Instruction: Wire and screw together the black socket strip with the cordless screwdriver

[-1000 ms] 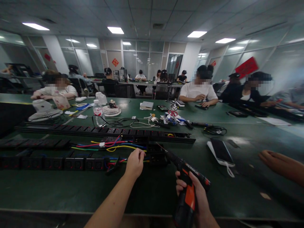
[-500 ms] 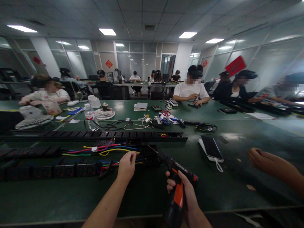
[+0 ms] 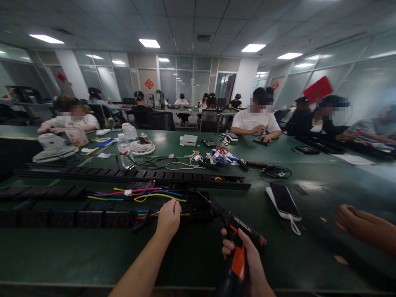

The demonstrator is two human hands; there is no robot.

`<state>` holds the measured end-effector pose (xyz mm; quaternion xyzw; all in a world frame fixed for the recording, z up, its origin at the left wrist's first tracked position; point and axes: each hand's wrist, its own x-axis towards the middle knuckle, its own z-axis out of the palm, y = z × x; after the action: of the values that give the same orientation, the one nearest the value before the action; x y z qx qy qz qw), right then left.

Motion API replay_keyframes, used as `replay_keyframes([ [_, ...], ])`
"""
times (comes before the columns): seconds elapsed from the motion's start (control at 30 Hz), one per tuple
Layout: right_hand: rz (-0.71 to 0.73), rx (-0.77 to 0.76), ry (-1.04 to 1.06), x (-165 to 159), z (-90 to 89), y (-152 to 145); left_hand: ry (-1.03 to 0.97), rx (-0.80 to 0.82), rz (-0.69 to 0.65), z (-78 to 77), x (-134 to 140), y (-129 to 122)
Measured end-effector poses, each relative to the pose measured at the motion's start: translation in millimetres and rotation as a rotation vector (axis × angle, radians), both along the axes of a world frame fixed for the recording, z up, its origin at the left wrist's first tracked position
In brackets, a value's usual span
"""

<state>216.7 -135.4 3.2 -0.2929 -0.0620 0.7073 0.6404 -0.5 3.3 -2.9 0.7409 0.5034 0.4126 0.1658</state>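
Note:
My right hand [image 3: 244, 251] is wrapped round the grip of an orange-and-black cordless drill [image 3: 243, 231]. Its long thin bit points up and left, its tip over a black socket housing [image 3: 198, 198]. Just left of that housing is my left hand [image 3: 169, 218], closed with thumb and fingers pressed together; whatever it may hold is hidden. Yellow, blue and red wires [image 3: 154, 197] run beside its fingers into the black modules. A row of black socket modules [image 3: 89, 218] stretches left from the left hand, with another row behind it.
A long black socket strip [image 3: 142, 176] lies beyond the wires. Right of the drill are a phone [image 3: 283, 200] and a white power bank with a strap. Another person's hand [image 3: 352, 222] reaches in from the right. A water bottle [image 3: 124, 152], cables and scissors [image 3: 222, 152] lie farther back.
The view has swung a little left, so the scene sits farther right. My left hand has drawn slightly back from the housing; my right hand keeps its grip on the drill.

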Motion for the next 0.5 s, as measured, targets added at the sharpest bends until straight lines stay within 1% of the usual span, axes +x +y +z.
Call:
replay_keyframes([
  [0.1, 0.001, -0.010, -0.016, -1, 1.5, 0, 0.043, 0.027, -0.004, -0.8, 1, 2],
  [0.17, -0.002, -0.015, -0.025, -1, 1.8, 0, 0.006, 0.027, -0.028, -1.9, 1, 3],
  [0.3, 0.026, -0.022, -0.027, 1, 1.9, 0, -0.133, 0.027, -0.086, -6.9, 1, 8],
  [0.43, 0.014, -0.018, -0.029, 0, 2.8, -1, -0.150, 0.041, -0.129, -13.1, 2, 12],
  [0.5, -0.004, -0.015, -0.037, -1, 3.6, -1, -0.137, 0.047, -0.128, -14.3, 3, 12],
])
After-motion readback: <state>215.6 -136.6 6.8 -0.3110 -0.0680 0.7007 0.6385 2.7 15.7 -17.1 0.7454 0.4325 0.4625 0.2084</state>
